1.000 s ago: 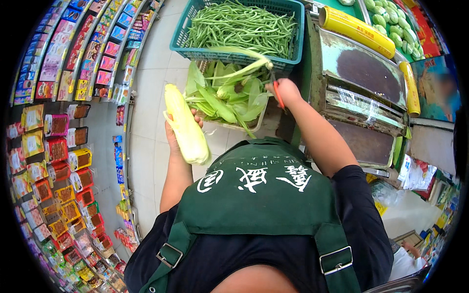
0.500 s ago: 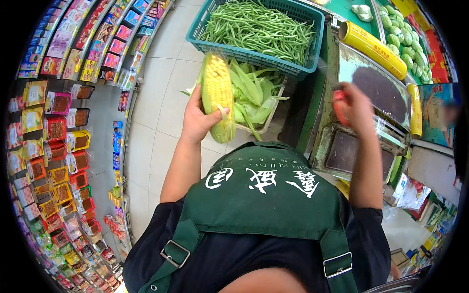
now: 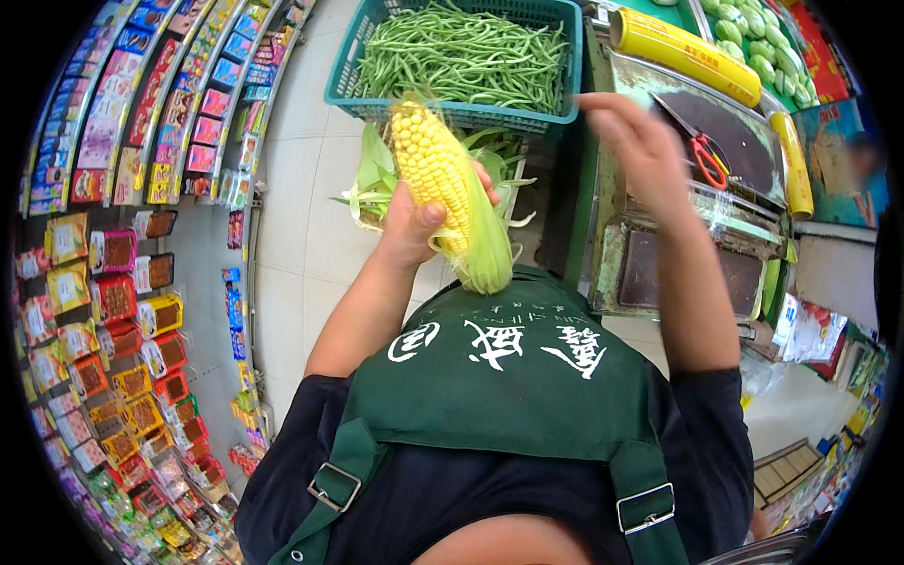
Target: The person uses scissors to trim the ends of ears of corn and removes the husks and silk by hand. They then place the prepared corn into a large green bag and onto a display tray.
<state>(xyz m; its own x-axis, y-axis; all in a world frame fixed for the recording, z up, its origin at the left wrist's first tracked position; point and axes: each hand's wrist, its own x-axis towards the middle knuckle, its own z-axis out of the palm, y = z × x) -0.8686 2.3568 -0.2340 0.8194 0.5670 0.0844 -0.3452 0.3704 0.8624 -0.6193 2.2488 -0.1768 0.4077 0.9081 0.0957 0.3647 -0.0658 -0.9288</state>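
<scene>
My left hand point(image 3: 414, 224) is closed around a corn cob point(image 3: 431, 168) with bare yellow kernels on its upper part and pale green husk below and along its right side. The cob tilts, its tip pointing away from me. My right hand point(image 3: 642, 158) is raised over the edge of the worn metal counter, slightly blurred, its fingers stretched toward the left and holding nothing. A pair of red-handled scissors point(image 3: 704, 155) lies on a dark plate of that counter, just right of this hand. Beneath the cob, green corn husks point(image 3: 375, 174) fill a pale bin, partly hidden.
A teal plastic basket point(image 3: 341, 77) full of green beans point(image 3: 461, 56) stands beyond the cob. Yellow film rolls point(image 3: 686, 58) lie along the counter point(image 3: 614, 273), with green round vegetables point(image 3: 753, 42) behind. Shelves of packaged snacks point(image 3: 118, 282) line the left side.
My right hand has let go of the scissors, now on the counter, and moved left toward the corn. The cob has shifted right and tilted in my left hand.
</scene>
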